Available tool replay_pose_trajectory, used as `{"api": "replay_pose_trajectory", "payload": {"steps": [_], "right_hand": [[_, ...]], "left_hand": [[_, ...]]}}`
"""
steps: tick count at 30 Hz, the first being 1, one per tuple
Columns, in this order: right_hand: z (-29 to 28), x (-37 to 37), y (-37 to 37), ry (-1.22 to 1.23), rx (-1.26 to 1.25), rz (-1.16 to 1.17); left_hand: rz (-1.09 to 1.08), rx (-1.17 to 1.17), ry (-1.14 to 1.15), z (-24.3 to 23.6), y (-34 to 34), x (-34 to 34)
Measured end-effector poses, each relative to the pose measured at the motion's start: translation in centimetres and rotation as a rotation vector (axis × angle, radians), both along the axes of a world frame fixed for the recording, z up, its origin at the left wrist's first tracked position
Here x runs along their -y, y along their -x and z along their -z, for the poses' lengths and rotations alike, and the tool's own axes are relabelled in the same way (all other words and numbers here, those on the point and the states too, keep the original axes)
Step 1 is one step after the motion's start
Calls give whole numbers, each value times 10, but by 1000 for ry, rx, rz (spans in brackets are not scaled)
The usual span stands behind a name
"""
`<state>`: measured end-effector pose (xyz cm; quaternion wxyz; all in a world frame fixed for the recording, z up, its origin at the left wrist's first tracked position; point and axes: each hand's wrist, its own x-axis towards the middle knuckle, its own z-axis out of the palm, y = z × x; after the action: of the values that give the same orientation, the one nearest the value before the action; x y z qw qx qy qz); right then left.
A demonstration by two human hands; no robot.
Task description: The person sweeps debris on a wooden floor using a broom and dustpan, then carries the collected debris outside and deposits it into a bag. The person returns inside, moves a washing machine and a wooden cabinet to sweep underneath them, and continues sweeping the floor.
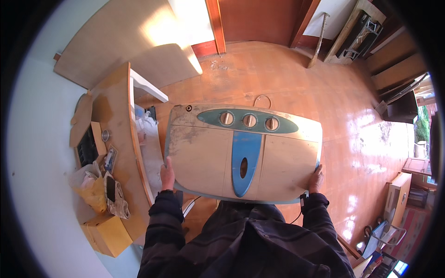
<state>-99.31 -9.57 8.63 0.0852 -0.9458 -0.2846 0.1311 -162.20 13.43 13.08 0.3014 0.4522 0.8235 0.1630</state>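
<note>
1. Machine (204,157): beige, blue-trimmed, centre of frame, long side running left to right; top scuffed, dark smudges toward its upper left. Cannot tell whether its base meets the floor (232,74).
2. Left grip (167,174): grasping the machine's left edge, thumb up, left of frame centre.
3. Right grip (316,180): grasping the machine's right edge near its lower corner, right of centre; fingertips partly hidden.
4. Three knobs (249,121) in a row on a green oval, upper part of the machine. Blue strip (245,148) below them, dark oval in its lower half.
5. Thin loop (263,98) just beyond the machine's far edge, above centre.
6. Surface (121,120), left of frame: carries a tin (105,135), yellow bag (92,190), cloth (121,206); yellow box (110,236) at its near end, lower left.
7. Large board (125,46), upper left. Broom (318,44), upper right.
</note>
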Motion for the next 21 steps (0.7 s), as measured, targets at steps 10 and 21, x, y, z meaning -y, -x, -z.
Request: {"api": "replay_pose_trajectory", "payload": {"steps": [10,21], "right_hand": [[16,12,-11,-105,127,-257],[-25,-26,-71,-203,-118,-217]], "left_hand": [[-79,-9,-182,29,5,6],[-440,40,-72,3,-50,163]]}}
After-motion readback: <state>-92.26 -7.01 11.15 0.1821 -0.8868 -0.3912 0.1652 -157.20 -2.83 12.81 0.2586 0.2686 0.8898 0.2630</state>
